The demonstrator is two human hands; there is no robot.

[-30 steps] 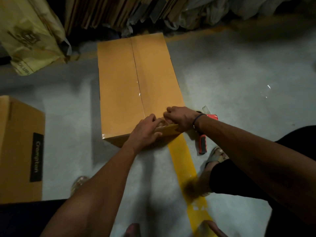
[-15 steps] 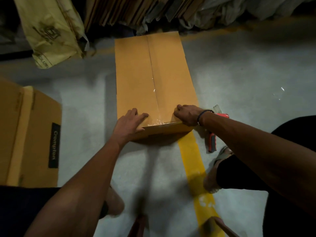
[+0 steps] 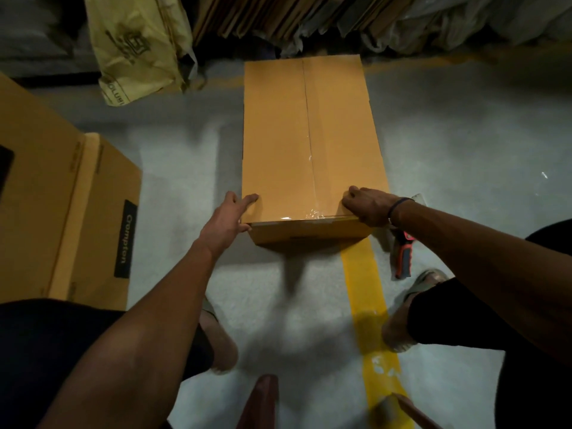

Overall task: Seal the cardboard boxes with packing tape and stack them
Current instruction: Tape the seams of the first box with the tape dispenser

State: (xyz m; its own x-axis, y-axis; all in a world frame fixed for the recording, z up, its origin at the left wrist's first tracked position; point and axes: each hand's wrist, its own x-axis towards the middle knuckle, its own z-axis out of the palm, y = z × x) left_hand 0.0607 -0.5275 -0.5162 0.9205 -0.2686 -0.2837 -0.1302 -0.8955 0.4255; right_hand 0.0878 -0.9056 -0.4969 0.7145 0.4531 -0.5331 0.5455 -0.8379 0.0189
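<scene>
A: Where does the long tan cardboard box (image 3: 309,144) lie?

B: Flat on the pale grey concrete floor (image 3: 464,134), its closed top flaps meeting in a seam down the middle. Clear packing tape (image 3: 312,215) glints along the box's near top edge and partway up the seam.

A: And the person's hands?

B: The left hand (image 3: 227,219) is at the box's near left corner, fingers nearly straight and spread, the fingertips resting on the top face and the thumb against the corner edge. It grips nothing.

A: The right one?

B: The right hand (image 3: 366,205), a dark band on its wrist, sits on the box's near right corner with its fingers curled under, knuckles up. Whether it pinches the tape end or just presses on the cardboard, the view does not settle.

A: What else lies around the box?

B: Just right of it, partly hidden by the right forearm, a tape dispenser with an orange and black handle (image 3: 404,258) lies on the floor. A yellow painted floor line (image 3: 363,283) runs out from under the box's near end towards the person's sandalled feet. Left of the box, well apart, stands a bigger brown carton with a black label (image 3: 71,212). Beyond the box's far end lean flattened cardboard sheets (image 3: 263,17), and to the far left of it a crumpled yellowish plastic bag (image 3: 139,48).
</scene>
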